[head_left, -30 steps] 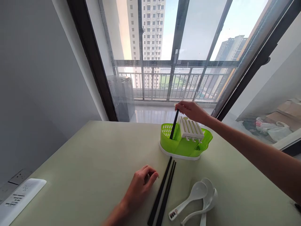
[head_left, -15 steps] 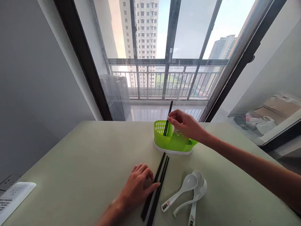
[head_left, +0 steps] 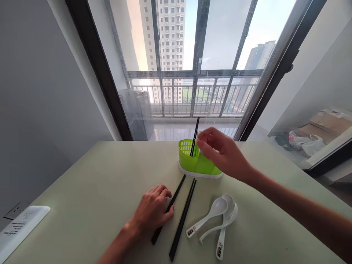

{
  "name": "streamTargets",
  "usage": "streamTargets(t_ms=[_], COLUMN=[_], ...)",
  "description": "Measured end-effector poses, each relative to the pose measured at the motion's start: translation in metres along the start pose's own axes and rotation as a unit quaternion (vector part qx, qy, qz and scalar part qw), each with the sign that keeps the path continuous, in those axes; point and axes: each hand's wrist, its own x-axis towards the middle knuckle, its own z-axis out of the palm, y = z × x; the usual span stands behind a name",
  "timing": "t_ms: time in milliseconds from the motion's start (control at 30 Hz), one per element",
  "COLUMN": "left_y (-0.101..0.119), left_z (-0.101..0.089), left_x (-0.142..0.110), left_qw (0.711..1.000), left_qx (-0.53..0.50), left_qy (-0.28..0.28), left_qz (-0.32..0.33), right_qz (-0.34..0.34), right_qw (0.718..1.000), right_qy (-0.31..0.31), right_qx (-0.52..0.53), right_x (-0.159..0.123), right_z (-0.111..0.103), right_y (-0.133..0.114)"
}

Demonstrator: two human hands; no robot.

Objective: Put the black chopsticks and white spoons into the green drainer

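My left hand (head_left: 154, 209) rests on the table, its thumb and fingers closed around the middle of a black chopstick (head_left: 177, 191); whether a second one lies under it I cannot tell. To its right lie a pair of black chopsticks (head_left: 183, 220), side by side. In the left compartment of a green utensil holder (head_left: 189, 164) on a white base, black chopsticks (head_left: 195, 132) stand leaning. Just beside them hovers my right hand (head_left: 220, 150), fingers curled, thumb and forefinger apart and nothing visible between them. It hides the holder's right part.
Three white spoons lie overlapping on the table, among them a left one (head_left: 210, 213) and a lower one (head_left: 220, 245). A white power strip (head_left: 24, 229) lies at the left edge. Glass doors (head_left: 176, 102) rise behind the table (head_left: 115, 176).
My right hand has let go of the chopsticks in the holder and drawn slightly back toward me. My left hand has slid a chopstick leftward, away from the pair.
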Motion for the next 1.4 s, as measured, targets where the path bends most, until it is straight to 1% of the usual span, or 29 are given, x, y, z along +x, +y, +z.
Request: streamTargets(t_ms=[67,133,167,233,300,367,467,567,667,767,867,1000,1133,1267,1333,1400], left_y=[0.000,0.001,0.002,0.002,0.003,0.003,0.006,0.011,0.014,0.015,0.014,0.012,0.011,0.014,0.015,0.016], left_z=[-0.003,-0.003,-0.002,0.001,0.006,0.013,0.021,0.025,0.024,0.023,0.026,0.031,0.031,0.030,0.028,0.025], left_x=[0.000,0.000,0.000,0.000,0.000,0.000,-0.001,-0.002,-0.003,-0.004,-0.005,-0.006,-0.009,-0.010,-0.010,-0.010], left_qw=[0.999,0.997,0.996,0.993,0.989,0.984,0.973,0.965,0.965,0.969,0.966,0.968,0.976,0.979,0.982,0.986], left_qx=[0.039,0.074,0.090,0.118,0.144,0.176,0.228,0.254,0.251,0.236,0.245,0.241,0.207,0.193,0.171,0.128], left_qy=[-0.003,-0.005,-0.007,-0.011,-0.015,-0.018,-0.013,-0.003,-0.005,-0.011,-0.009,0.004,0.026,0.046,0.067,0.098], left_qz=[0.004,0.007,0.008,0.012,0.013,0.001,-0.034,-0.060,-0.071,-0.074,-0.078,-0.075,-0.057,-0.053,-0.051,-0.042], right_qz=[-0.054,-0.128,-0.163,-0.215,-0.233,-0.228,-0.205,-0.174,-0.145,-0.119,-0.123,-0.146,-0.127,-0.116,-0.106,-0.086], right_qw=[0.994,0.975,0.962,0.941,0.932,0.929,0.924,0.911,0.891,0.886,0.888,0.881,0.873,0.867,0.867,0.871], right_qy=[-0.061,-0.128,-0.149,-0.159,-0.155,-0.160,-0.182,-0.236,-0.301,-0.334,-0.344,-0.343,-0.347,-0.361,-0.365,-0.369], right_qx=[-0.069,-0.131,-0.161,-0.207,-0.231,-0.243,-0.266,-0.289,-0.306,-0.298,-0.279,-0.291,-0.318,-0.323,-0.323,-0.313], right_x=[-0.016,-0.031,-0.038,-0.050,-0.061,-0.072,-0.090,-0.106,-0.117,-0.125,-0.130,-0.137,-0.142,-0.147,-0.147,-0.144], right_z=[0.001,0.001,0.000,-0.001,-0.003,-0.004,-0.003,0.001,0.006,0.014,0.021,0.028,0.026,0.025,0.024,0.023], right_y=[-0.022,-0.036,-0.040,-0.043,-0.042,-0.039,-0.036,-0.033,-0.033,-0.034,-0.031,-0.024,-0.018,-0.010,-0.009,-0.012])
